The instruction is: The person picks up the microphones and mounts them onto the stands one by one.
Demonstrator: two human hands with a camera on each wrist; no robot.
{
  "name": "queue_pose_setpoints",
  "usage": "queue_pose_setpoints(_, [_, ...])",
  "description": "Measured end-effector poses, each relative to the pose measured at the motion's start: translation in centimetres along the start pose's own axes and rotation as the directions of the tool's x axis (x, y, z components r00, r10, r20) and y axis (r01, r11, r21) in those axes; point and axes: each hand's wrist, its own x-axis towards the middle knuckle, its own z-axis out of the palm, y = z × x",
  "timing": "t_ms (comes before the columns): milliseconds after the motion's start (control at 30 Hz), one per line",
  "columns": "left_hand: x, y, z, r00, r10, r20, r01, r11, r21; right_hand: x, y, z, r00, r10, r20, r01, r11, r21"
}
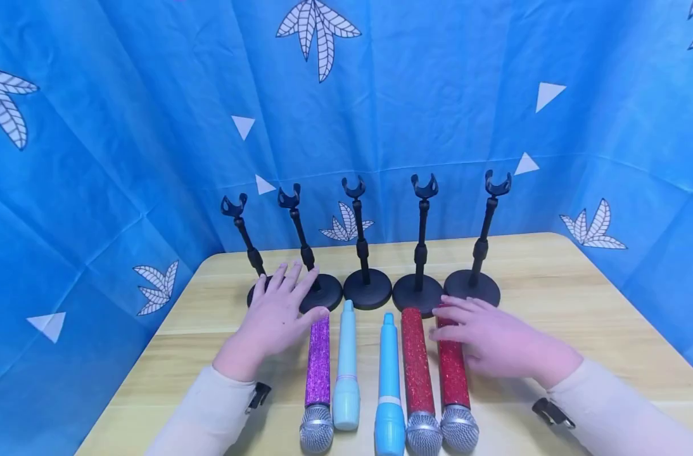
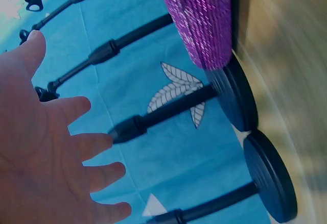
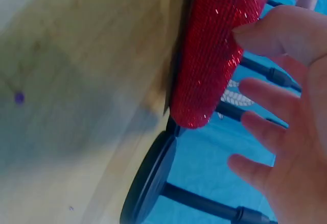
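Note:
Five... several microphones lie side by side with their heads toward me. My left hand (image 1: 278,316), fingers spread, hovers beside the purple glitter microphone (image 1: 318,361) and in front of the leftmost stands. My right hand (image 1: 489,332) is over the outer red glitter microphone (image 1: 453,367), its thumb near or touching the barrel; fingers are loosely extended. Between them lie a pale teal microphone (image 1: 346,367), a blue microphone (image 1: 389,380) and another red glitter microphone (image 1: 418,367). Neither hand grips anything.
Several black microphone stands with round bases, among them the middle stand (image 1: 367,288) and the rightmost stand (image 1: 473,286), form a row at the back of the wooden table (image 1: 552,285). A blue patterned curtain (image 1: 438,82) hangs behind and at both sides.

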Motion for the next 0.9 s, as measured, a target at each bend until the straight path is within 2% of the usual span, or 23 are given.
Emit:
queue_pose_setpoints(133, [0.2, 1.0, -0.3, 0.999, 0.051, 0.006, -0.051, 0.999, -0.01, -0.2, -0.6, 0.4, 0.997, -0.061, 0.05, 0.058, 0.996, 0.061])
queue_pose_setpoints(200, [0.5, 1.5, -0.5, 0.997, 0.078, -0.002, -0.078, 0.997, 0.001, -0.3, -0.8, 0.6, 0.994, -0.071, 0.08, 0.063, 0.994, 0.09])
queue_pose_setpoints(333, [1.4, 2.7, -0.8, 0.988, 0.153, -0.018, -0.152, 0.987, 0.043, -0.3, -1.0, 0.8, 0.993, -0.058, 0.1, 0.048, 0.994, 0.1])
queue_pose_setpoints(500, [2.9, 4.6, -1.2, 0.969, 0.245, 0.006, -0.245, 0.965, 0.099, -0.6, -0.7, 1.2, 0.995, -0.018, 0.097, 0.01, 0.997, 0.082])
queue_pose_setpoints(767, [5.3, 8.3, -1.3, 0.936, 0.344, 0.068, -0.351, 0.919, 0.178, -1.6, 0.9, 0.7, 1.0, 0.014, 0.015, -0.016, 0.989, 0.15])
queue_pose_setpoints(900, [6.5, 9.8, -1.2, 0.922, 0.378, 0.088, -0.387, 0.908, 0.157, -2.1, 1.8, 0.0, 0.999, 0.038, -0.027, -0.032, 0.975, 0.218])
